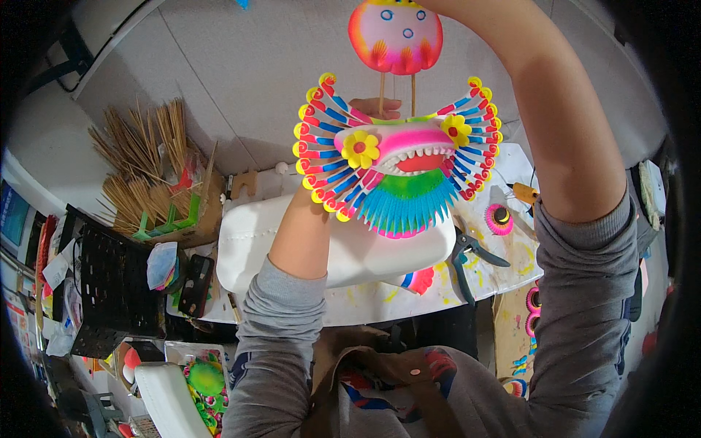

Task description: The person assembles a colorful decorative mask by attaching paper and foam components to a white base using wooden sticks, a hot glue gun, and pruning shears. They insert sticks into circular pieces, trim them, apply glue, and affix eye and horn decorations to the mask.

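Note:
My left hand (pixel 390 108) is mostly hidden behind a painted figure piece (pixel 408 137), holding it up; only its fingers show, beside a thin wooden stick (pixel 381 93). This piece has a toothed open mouth, yellow flowers, a blue fringe and fanned, curled side strips. Above it, a rounded pink-orange piece (pixel 395 41) with small blue rings sits over two sticks. My right forearm reaches past the top edge beside that piece, and my right hand is out of view. Under the held figure lies a long white padded block (pixel 263 235).
Pruning shears (pixel 465 254) and a pink-rimmed round piece (pixel 499 219) lie on the paint-marked white table (pixel 361 306). Bundles of thin sticks (pixel 137 142) stand in a cardboard box at left. A black phone (pixel 196 286) lies near a black crate (pixel 109 284).

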The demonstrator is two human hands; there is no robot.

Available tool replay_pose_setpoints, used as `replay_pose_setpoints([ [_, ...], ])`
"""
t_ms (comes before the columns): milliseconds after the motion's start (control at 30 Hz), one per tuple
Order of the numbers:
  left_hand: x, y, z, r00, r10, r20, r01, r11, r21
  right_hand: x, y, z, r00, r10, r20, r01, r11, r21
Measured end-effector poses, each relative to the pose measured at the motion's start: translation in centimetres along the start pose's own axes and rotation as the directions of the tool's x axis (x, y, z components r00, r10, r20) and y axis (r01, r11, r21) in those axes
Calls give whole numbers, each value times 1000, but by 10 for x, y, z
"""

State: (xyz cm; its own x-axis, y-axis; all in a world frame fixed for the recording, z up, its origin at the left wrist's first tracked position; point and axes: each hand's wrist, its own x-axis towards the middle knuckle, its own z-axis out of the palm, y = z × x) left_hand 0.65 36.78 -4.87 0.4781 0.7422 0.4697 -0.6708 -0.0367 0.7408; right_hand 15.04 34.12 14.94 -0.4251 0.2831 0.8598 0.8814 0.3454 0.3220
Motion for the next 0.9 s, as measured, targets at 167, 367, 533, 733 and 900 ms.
replay_pose_setpoints([
  [167, 5, -2, -12, 999, -21, -37, 27, 986, 162, 0, -1, 10, 998, -31, -63, 27, 998, -54],
  [367, 7, -1, -9, 998, -58, -37, 63, 988, 144, -2, -2, 2, 999, 29, 22, -29, 1000, 7],
  [533, 7, 1, -5, 998, -41, -49, 48, 988, 148, -1, 5, 15, 998, 14, -54, -15, 1000, -17],
  [733, 2, -5, -2, 997, 14, -78, 7, 967, 253, -7, 7, 11, 999, 29, -29, -29, 1000, 6],
  [900, 5, -5, -5, 998, 22, -62, -7, 973, 229, -11, 20, 15, 993, 114, 17, -116, 986, 123],
])
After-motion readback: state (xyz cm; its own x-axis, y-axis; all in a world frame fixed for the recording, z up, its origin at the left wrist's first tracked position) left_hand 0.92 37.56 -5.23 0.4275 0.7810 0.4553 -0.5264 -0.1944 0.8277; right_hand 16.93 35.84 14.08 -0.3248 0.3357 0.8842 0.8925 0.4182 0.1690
